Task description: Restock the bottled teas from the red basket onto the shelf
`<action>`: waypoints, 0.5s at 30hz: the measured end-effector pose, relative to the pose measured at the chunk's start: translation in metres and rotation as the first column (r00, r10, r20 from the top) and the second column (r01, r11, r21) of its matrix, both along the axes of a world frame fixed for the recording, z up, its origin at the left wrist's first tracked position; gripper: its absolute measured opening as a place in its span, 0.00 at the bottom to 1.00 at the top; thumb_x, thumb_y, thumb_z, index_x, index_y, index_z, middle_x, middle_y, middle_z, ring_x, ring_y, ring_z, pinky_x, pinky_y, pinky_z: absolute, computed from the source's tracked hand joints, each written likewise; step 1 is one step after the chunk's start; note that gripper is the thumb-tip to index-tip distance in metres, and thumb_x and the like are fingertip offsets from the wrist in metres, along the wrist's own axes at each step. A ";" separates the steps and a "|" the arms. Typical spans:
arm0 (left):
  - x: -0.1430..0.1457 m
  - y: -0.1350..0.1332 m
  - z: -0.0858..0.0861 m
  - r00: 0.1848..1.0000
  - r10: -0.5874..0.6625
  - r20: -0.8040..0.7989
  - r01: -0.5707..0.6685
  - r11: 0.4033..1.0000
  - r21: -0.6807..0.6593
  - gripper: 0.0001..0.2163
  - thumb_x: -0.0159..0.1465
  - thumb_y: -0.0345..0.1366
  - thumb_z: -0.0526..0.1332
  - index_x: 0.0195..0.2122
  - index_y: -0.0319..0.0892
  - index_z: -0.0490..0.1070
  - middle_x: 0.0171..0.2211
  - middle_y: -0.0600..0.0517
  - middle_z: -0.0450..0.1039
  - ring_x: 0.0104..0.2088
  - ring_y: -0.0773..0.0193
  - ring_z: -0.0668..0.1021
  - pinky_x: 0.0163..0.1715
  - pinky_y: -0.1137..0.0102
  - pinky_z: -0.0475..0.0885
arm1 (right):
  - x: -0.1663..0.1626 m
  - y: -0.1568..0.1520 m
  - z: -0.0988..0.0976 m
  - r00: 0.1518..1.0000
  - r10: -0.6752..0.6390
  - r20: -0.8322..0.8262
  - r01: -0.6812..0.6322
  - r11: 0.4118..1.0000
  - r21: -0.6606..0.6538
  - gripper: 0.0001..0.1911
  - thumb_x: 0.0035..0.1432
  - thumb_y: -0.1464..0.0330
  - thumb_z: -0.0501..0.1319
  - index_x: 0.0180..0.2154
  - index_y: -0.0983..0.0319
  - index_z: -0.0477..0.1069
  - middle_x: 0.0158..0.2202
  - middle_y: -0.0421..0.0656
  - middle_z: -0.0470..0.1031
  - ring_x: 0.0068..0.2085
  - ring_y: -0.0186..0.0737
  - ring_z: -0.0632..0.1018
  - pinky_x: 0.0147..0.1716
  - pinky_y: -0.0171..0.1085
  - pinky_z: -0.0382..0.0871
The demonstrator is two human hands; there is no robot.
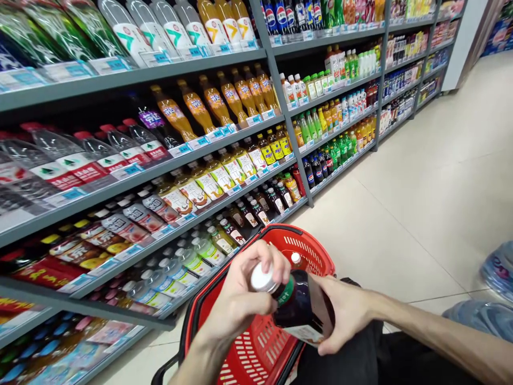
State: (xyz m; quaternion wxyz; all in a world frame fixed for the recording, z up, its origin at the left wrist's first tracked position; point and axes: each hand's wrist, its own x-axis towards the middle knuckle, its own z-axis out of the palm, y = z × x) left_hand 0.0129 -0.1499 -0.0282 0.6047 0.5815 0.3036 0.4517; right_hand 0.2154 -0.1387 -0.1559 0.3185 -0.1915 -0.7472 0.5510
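A dark drink bottle (294,307) with a white cap is held tilted between both hands, over the near side of a red shopping basket (320,251). The fingers of my left hand (240,289) curl around the white cap. My right hand (344,310) wraps the bottle's body near its base, the thumb below the label. Inside the basket, beyond the bottle, a white-capped bottle (296,259) is partly hidden by my hands. The basket's perforated bottom shows between my arms.
Shelves of bottled drinks run along the left, with small dark bottles (260,211) low beside the basket. A slanted grey bar (80,305) crosses the lower left shelves. Large clear water containers (499,270) stand on the pale tiled floor (401,224) at right.
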 end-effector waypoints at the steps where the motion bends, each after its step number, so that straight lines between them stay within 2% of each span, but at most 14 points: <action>1: 0.003 0.000 -0.007 0.999 -0.006 0.040 0.006 1.000 0.008 0.21 0.40 0.22 0.72 0.31 0.48 0.67 0.28 0.55 0.71 0.32 0.60 0.75 0.29 0.66 0.70 | -0.003 -0.004 -0.002 0.997 0.001 -0.076 -0.005 0.998 -0.057 0.48 0.37 0.62 0.79 0.60 0.61 0.67 0.54 0.48 0.78 0.52 0.53 0.80 0.58 0.48 0.72; 3: 0.010 0.005 -0.026 0.998 0.022 0.059 -0.026 0.997 0.069 0.25 0.47 0.29 0.75 0.43 0.52 0.71 0.38 0.52 0.77 0.41 0.54 0.79 0.37 0.63 0.75 | -0.009 -0.010 -0.009 0.984 -0.009 -0.179 -0.018 0.989 -0.146 0.49 0.38 0.62 0.79 0.61 0.63 0.66 0.55 0.49 0.77 0.52 0.53 0.79 0.59 0.49 0.70; 4: 0.013 0.009 -0.037 0.997 0.067 0.031 -0.070 0.991 0.118 0.25 0.51 0.33 0.75 0.49 0.53 0.70 0.45 0.50 0.79 0.48 0.51 0.80 0.44 0.59 0.76 | -0.011 -0.011 -0.014 0.979 -0.017 -0.203 -0.023 0.982 -0.190 0.49 0.38 0.62 0.79 0.61 0.63 0.66 0.55 0.50 0.77 0.52 0.53 0.79 0.59 0.50 0.70; 7: 0.024 0.028 -0.076 0.977 0.213 -0.008 -0.207 0.958 0.198 0.27 0.61 0.41 0.71 0.62 0.55 0.67 0.65 0.48 0.69 0.65 0.47 0.72 0.64 0.53 0.67 | -0.010 -0.009 -0.029 0.971 -0.073 -0.227 -0.002 0.949 -0.314 0.49 0.38 0.59 0.80 0.60 0.64 0.66 0.51 0.49 0.78 0.48 0.53 0.79 0.54 0.52 0.73; 10: 0.034 0.042 -0.116 0.983 0.174 0.066 -0.177 0.983 0.040 0.33 0.64 0.51 0.66 0.68 0.52 0.62 0.69 0.46 0.65 0.71 0.45 0.64 0.72 0.51 0.56 | -0.006 -0.004 -0.042 0.954 -0.186 -0.235 0.064 0.893 -0.445 0.41 0.45 0.54 0.78 0.57 0.62 0.69 0.48 0.49 0.80 0.49 0.55 0.79 0.53 0.53 0.73; 12: 0.039 0.045 -0.141 0.979 0.180 0.093 -0.176 0.983 -0.048 0.35 0.64 0.58 0.63 0.69 0.49 0.63 0.69 0.45 0.65 0.73 0.44 0.61 0.73 0.50 0.52 | -0.004 -0.003 -0.047 0.929 -0.283 -0.239 0.109 0.827 -0.552 0.35 0.52 0.50 0.74 0.56 0.61 0.70 0.49 0.49 0.80 0.51 0.57 0.80 0.55 0.55 0.73; 15: 0.044 0.038 -0.175 0.971 0.199 0.131 -0.191 0.979 -0.074 0.37 0.63 0.61 0.62 0.70 0.52 0.62 0.74 0.48 0.57 0.75 0.46 0.54 0.75 0.53 0.48 | -0.004 -0.002 -0.048 0.892 -0.399 -0.211 0.162 0.720 -0.674 0.35 0.53 0.43 0.70 0.52 0.59 0.72 0.47 0.51 0.82 0.51 0.61 0.82 0.53 0.58 0.75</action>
